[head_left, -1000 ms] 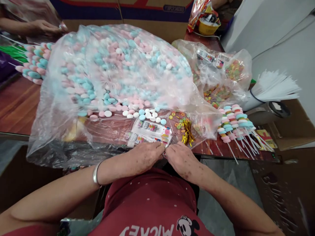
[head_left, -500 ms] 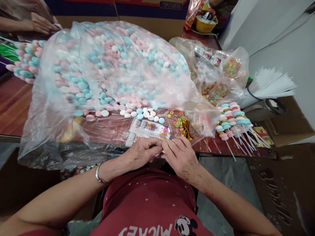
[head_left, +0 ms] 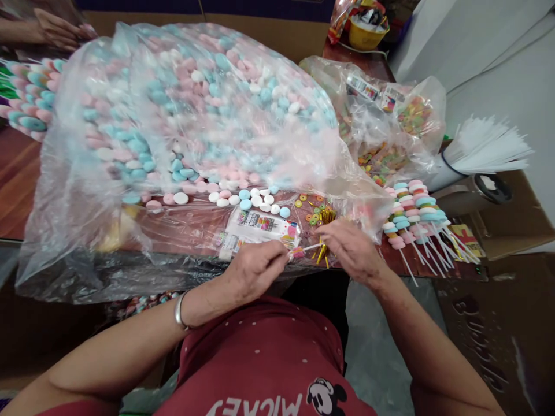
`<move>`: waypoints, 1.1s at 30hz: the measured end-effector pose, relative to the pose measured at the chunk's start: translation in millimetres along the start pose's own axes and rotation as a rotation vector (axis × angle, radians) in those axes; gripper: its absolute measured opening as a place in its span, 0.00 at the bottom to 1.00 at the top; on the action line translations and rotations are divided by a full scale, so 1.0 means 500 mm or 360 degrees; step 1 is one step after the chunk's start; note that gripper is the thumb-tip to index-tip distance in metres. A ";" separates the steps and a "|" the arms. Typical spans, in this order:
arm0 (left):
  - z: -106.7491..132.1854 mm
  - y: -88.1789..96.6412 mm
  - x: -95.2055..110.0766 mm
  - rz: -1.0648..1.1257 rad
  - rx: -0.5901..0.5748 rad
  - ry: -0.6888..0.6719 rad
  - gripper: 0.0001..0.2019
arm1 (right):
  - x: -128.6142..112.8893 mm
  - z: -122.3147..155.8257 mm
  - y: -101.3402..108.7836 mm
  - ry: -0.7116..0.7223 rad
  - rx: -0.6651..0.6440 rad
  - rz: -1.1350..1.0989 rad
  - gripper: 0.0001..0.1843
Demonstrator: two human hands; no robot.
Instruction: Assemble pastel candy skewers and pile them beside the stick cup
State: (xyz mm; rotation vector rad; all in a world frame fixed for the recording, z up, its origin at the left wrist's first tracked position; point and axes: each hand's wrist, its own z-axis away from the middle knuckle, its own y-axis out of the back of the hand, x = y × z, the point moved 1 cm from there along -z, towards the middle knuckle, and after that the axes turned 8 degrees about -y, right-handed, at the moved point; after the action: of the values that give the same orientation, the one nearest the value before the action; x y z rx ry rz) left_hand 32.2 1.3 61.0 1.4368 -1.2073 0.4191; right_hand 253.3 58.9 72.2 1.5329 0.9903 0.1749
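Note:
My left hand (head_left: pixel 255 267) is closed in a pinch on the end of a thin white stick (head_left: pixel 306 248) that points right, near the table's front edge. My right hand (head_left: pixel 349 245) has its fingers curled over a bunch of gold twist ties (head_left: pixel 324 218) and touches them; whether it grips one is unclear. Just behind my hands lie printed clear wrappers (head_left: pixel 260 226), loose round pink, white and blue candies (head_left: pixel 255 200) and small coloured ring candies (head_left: pixel 313 209), all on a plastic sheet.
A huge clear bag of pastel candies (head_left: pixel 195 110) fills the wooden table (head_left: pixel 19 185). Finished candy skewers (head_left: pixel 414 214) lie at the right, more (head_left: pixel 26 104) at the far left. A smaller bag of ring candies (head_left: pixel 390 144), white sticks (head_left: pixel 485 150), another person's hand (head_left: pixel 56 29).
My hands were together at the wrappers; the right hand has now moved right to the gold twist ties, and a white stick now shows in my left hand's pinch.

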 end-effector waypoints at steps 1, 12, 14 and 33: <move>-0.005 0.003 -0.001 0.0273 0.0036 0.0241 0.09 | 0.021 -0.001 0.004 -0.0065 0.0016 0.0094 0.15; -0.014 -0.002 -0.004 0.1524 0.0349 0.1003 0.09 | 0.082 -0.005 -0.019 -0.0227 0.0012 0.0696 0.14; -0.015 -0.004 -0.004 0.1588 0.0400 0.0980 0.09 | 0.082 -0.007 -0.015 -0.0333 0.0117 0.0636 0.14; -0.019 -0.064 -0.009 0.1603 0.0404 0.0817 0.14 | -0.067 -0.015 -0.065 -0.0566 0.0148 -0.0695 0.10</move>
State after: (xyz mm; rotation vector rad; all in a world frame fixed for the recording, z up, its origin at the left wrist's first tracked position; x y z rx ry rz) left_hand 60.4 5.6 43.2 0.7260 -1.3931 1.5668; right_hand 212.3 38.7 59.6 1.3332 1.0263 -0.4426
